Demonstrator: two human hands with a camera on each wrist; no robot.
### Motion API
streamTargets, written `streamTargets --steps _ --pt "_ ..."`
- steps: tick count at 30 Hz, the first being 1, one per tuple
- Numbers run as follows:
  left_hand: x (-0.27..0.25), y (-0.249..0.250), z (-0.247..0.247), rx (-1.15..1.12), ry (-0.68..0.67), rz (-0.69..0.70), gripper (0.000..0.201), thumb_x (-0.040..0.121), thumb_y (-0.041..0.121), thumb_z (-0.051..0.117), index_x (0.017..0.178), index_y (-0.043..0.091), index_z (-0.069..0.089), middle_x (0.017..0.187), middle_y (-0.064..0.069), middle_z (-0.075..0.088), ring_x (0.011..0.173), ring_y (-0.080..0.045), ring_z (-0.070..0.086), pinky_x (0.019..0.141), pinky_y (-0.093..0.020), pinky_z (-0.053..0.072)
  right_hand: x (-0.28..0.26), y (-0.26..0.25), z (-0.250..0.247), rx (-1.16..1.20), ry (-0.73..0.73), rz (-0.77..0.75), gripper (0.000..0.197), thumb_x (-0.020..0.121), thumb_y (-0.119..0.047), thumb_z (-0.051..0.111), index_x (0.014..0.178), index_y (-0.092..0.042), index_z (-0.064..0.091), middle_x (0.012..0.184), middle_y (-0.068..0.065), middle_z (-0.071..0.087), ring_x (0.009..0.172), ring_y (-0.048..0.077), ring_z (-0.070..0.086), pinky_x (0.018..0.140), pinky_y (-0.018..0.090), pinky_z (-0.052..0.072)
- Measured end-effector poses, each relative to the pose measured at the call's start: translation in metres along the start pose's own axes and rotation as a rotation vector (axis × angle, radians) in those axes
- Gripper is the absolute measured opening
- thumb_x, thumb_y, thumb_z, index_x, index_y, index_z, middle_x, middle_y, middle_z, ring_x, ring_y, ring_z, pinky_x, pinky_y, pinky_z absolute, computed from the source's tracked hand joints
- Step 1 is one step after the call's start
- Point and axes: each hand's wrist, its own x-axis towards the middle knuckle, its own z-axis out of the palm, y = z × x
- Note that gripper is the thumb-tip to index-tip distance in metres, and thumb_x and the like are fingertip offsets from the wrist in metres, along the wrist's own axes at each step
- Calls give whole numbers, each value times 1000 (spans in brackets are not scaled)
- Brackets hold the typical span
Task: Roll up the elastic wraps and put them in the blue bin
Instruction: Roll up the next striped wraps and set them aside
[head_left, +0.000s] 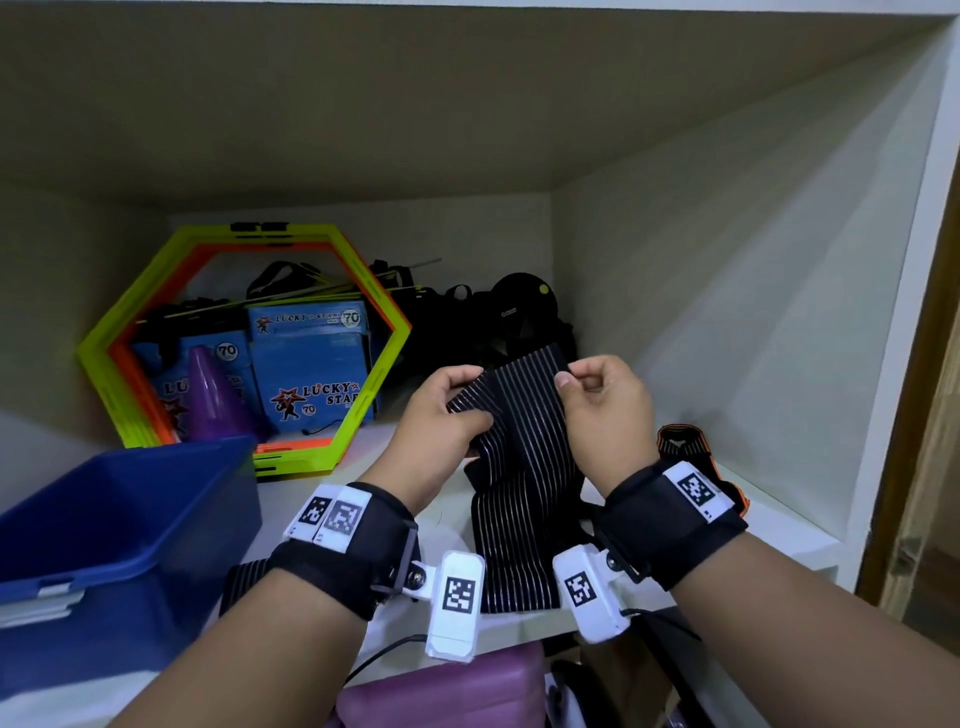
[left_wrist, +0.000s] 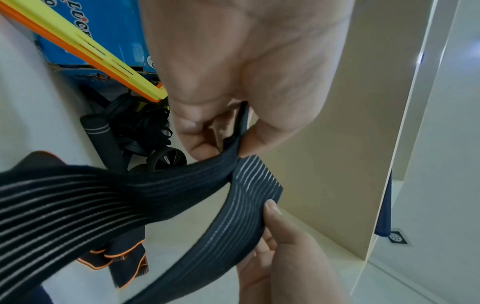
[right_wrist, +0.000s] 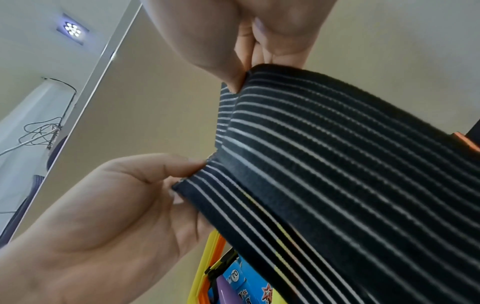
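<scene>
The left hand (head_left: 441, 421) and the right hand (head_left: 605, 410) hold the top end of a black elastic wrap with thin white stripes (head_left: 519, 467) up above the white shelf (head_left: 291, 499), in the middle of the scene; the left thumb and curled fingers pinch the wrap's left corner, and the right thumb and forefinger pinch its right corner, the other right fingers curled in behind; between the hands the end of the wrap is folded over on itself, and the rest hangs down between the wrists and lies on the shelf toward the near edge. The blue bin (head_left: 130, 525) stands on the shelf at the near left, well apart from the wrap and to the left of the left wrist; what it holds cannot be told. A second wrap, black with orange edging (head_left: 680, 441), lies on the shelf just behind the right wrist, at the right. At the far left, yellow and orange hexagonal rings (head_left: 363, 291) lean upright against the back wall; behind them stand blue Lucky Star boxes (head_left: 311, 364) and a purple cone (head_left: 210, 397); a heap of black straps and gear (head_left: 498, 317) fills the far middle of the shelf.
</scene>
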Motion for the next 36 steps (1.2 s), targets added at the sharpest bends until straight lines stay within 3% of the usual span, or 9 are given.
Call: streamTargets --steps 4,7,14,17,21,26,30,34,36 --pt "-6 -1 4 -11 -58 25 59 71 -1 70 125 21 61 119 -15 68 104 -31 68 84 -51 57 -4 0 -6 -25 52 -40 8 90 -21 69 89 -26 62 85 -2 68 78 11 66 75 32 57" --pt "-9 -3 8 -65 -86 22 62 75 -5 73 131 15 58 122 -13 69 106 -31 68 82 -45 57 -11 0 -9 -23 30 -90 13 88 -24 69 83 -31 59 87 -1 69 78 12 67 75 35 58" --pt "-14 -7 10 -128 -34 49 70 71 9 83 134 11 52 128 -5 69 107 -31 71 91 -50 58 -28 -3 -12 198 -233 -19 13 86 -10 72 85 -22 68 85 1 75 84 16 73 80 37 59" --pt "-13 -12 14 -94 16 79 60 76 7 83 128 10 53 123 -7 71 106 -27 71 88 -45 59 -34 0 -9 265 -295 22 11 87 0 70 89 -12 70 89 7 76 87 21 74 80 38 59" --pt "-9 -17 11 46 128 127 18 95 -2 60 109 8 62 100 -8 76 92 -20 74 75 -31 60 -32 3 -8 267 -171 85 16 88 -1 69 86 -18 70 87 5 76 84 20 74 85 47 60" --pt "-7 -20 7 93 156 157 25 100 -2 47 106 19 61 100 -5 73 87 -13 71 76 -32 58 -24 2 -15 245 -93 106 11 89 -5 70 88 -16 71 88 3 77 85 16 74 86 44 60" --pt "-7 -21 15 54 127 149 26 100 0 47 110 23 55 106 -11 66 92 -21 66 84 -46 55 -27 -3 -8 271 -161 106 10 89 -6 69 90 -15 70 88 7 76 86 22 74 87 47 59" --pt "-5 -21 17 109 209 211 36 95 6 62 121 28 50 111 -4 63 96 -11 64 82 -29 55 -30 -2 -2 312 -192 120 12 89 -7 68 91 -19 69 91 11 75 90 30 72 87 54 57" --pt "-3 -23 14 154 227 229 37 90 17 68 122 30 54 116 0 65 106 -11 65 91 -32 55 -31 -1 -2 315 -210 123 12 89 -6 68 92 -17 68 91 12 74 90 30 72 88 53 57"
